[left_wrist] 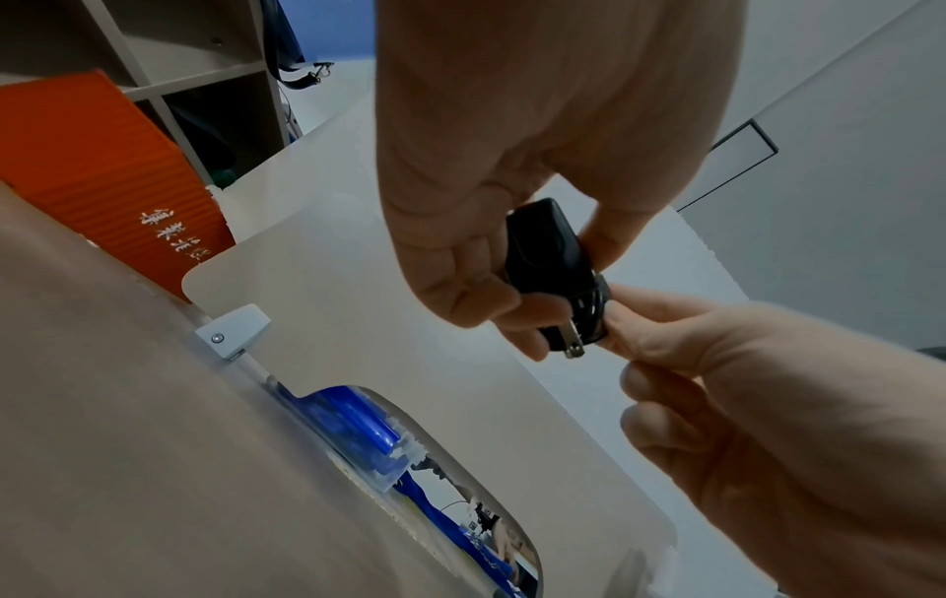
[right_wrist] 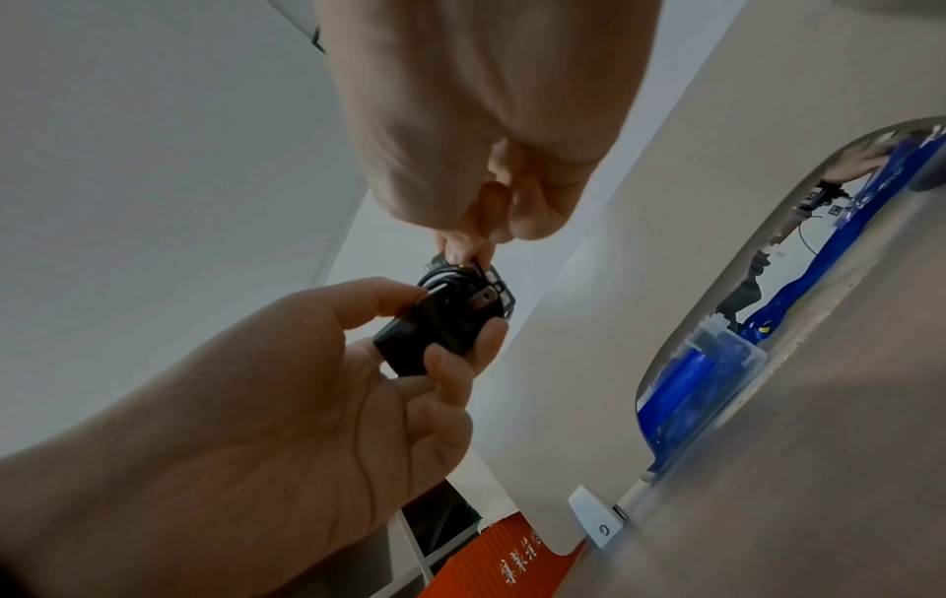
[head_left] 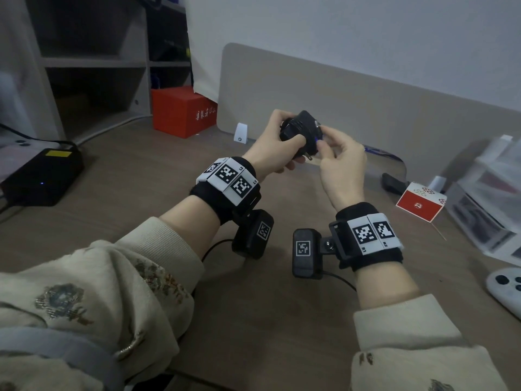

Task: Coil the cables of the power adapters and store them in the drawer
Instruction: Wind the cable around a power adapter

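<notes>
My left hand grips adapter above counter | right hand pinches cable end at wraps | tip: keep tension, tuck end under loops

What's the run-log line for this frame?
stage: coiling | left hand: holds power adapter above desk | right hand: pinches coiled cable | drawer: not in view

Brown desk, beige divider, white wall
</notes>
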Motion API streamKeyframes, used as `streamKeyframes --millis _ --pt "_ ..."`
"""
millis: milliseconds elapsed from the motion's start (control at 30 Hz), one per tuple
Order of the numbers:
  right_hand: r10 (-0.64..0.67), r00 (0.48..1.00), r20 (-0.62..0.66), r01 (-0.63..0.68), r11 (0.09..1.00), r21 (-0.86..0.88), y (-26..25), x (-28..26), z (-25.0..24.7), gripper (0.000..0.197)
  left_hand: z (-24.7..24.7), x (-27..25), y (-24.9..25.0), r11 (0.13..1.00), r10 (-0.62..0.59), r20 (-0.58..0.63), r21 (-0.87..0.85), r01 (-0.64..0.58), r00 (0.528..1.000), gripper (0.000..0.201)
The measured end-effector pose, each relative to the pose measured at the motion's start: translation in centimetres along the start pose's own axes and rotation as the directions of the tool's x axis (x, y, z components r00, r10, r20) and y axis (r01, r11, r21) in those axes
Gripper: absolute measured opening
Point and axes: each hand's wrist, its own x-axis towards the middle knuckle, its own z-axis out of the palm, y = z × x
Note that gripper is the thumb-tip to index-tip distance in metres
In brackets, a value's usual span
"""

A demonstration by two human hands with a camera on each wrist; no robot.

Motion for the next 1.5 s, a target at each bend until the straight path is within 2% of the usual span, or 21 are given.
streamKeyframes --millis 300,467,700,800,1000,1167,1500 --pt "0.044 0.994 -0.098 -0.040 0.998 0.043 -0.1 -0.3 0.7 0.021 0.0 0.3 -0.2 0.995 0.010 -0.011 -0.103 -0.011 1.000 0.033" --pt "0.033 0.997 -0.076 -0.030 0.999 0.045 -0.1 -0.5 1.0 0.022 -0.3 0.6 -0.7 0.993 0.008 -0.019 -0.117 -0.010 1.000 0.033" --pt "0.012 1.000 -0.019 -0.011 0.998 0.062 -0.3 -1.0 1.4 0.025 -0.3 1.1 -1.5 0.996 0.005 -0.088 -0.090 -0.013 0.996 0.030" --pt "0.015 1.000 -0.001 -0.015 0.998 0.068 -0.3 -0.9 1.2 0.026 -0.5 1.1 -1.4 0.999 0.011 -0.067 -0.045 -0.014 0.998 0.029" --pt "0.050 0.995 -0.085 -0.039 0.991 0.127 -0.4 -0.3 0.1 0.021 -0.5 0.7 -0.7 0.995 0.094 -0.009 0.021 -0.094 0.996 0.037" --pt "0.041 0.994 -0.099 -0.027 0.990 0.138 -0.5 -0.5 0.0 0.020 -0.6 0.6 -0.5 0.991 0.118 0.004 0.064 -0.118 0.993 0.037" --pt "-0.032 0.999 -0.034 0.031 0.999 -0.010 -0.4 -0.3 0.2 0.027 -0.5 0.6 -0.6 0.984 0.151 -0.041 0.106 -0.146 0.988 0.032"
